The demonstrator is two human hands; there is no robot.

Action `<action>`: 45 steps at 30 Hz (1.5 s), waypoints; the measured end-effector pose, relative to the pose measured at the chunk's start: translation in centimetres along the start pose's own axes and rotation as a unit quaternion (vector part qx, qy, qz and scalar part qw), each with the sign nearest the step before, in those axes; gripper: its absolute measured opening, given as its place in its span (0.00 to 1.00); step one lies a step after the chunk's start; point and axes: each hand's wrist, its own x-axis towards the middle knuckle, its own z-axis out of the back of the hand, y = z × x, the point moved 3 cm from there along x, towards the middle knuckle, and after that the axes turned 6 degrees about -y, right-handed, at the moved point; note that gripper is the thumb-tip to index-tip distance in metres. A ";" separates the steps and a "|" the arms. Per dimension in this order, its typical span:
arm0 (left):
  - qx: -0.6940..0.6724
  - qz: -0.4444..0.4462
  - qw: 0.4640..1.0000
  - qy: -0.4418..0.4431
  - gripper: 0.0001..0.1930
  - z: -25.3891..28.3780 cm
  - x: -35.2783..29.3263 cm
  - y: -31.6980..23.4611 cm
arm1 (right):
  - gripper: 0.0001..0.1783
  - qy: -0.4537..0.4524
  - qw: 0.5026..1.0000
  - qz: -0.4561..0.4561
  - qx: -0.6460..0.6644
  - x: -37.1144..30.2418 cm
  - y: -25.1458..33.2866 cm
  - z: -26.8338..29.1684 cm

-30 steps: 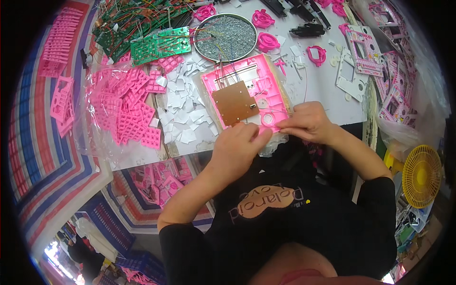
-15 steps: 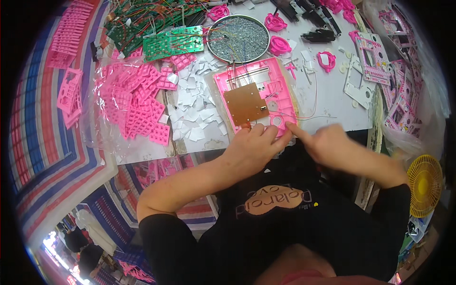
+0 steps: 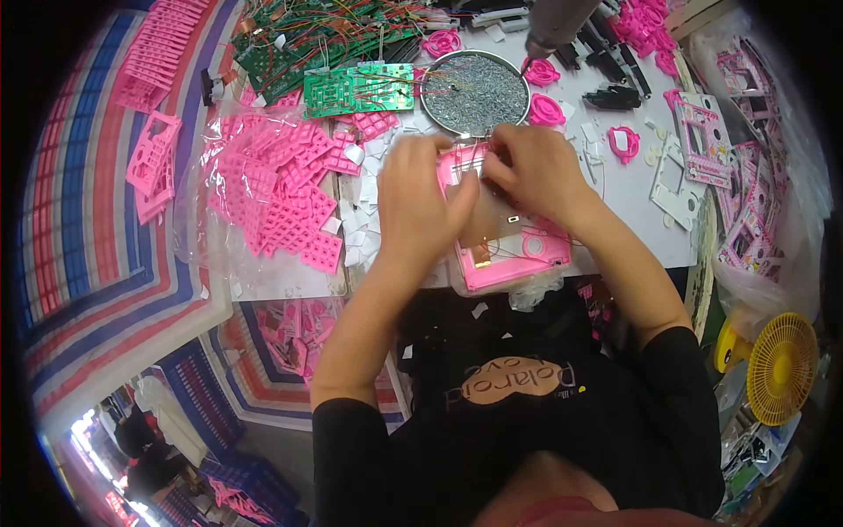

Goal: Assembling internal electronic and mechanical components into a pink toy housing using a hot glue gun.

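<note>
A pink plastic casing [image 3: 505,275] lies in front of me with a brown circuit board [image 3: 492,220] in it. Along the casing's left side is my left hand [image 3: 417,198], slightly blurred, its fingers bent over the far left edge and its thumb on the board. My right hand [image 3: 537,171] is closed at the far edge, fingertips together beside thin wires; what they pinch is hidden. Just beyond the hands stands a round dish [image 3: 525,105] of small screws. A grey power screwdriver [image 3: 556,31] hangs point down above the dish's right side.
Left lie pink button sheets [image 3: 290,198] partly under clear plastic, white paper pieces [image 3: 358,215] and green circuit boards [image 3: 358,90] with wires. Pink rings [image 3: 546,110], black parts [image 3: 612,97] and white frames [image 3: 672,189] are on the right. A yellow fan [image 3: 780,369] stands lower right.
Both hands have moved from the casing's near edge to its far part. The board sits turned and shifted in the casing. The screwdriver has come into view, and the whole view has shifted.
</note>
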 end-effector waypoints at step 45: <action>-0.074 -0.025 0.997 0.024 0.08 -3.1 2.1 2.0 | 0.10 -0.095 0.964 0.246 0.047 -1.9 -2.6 2.9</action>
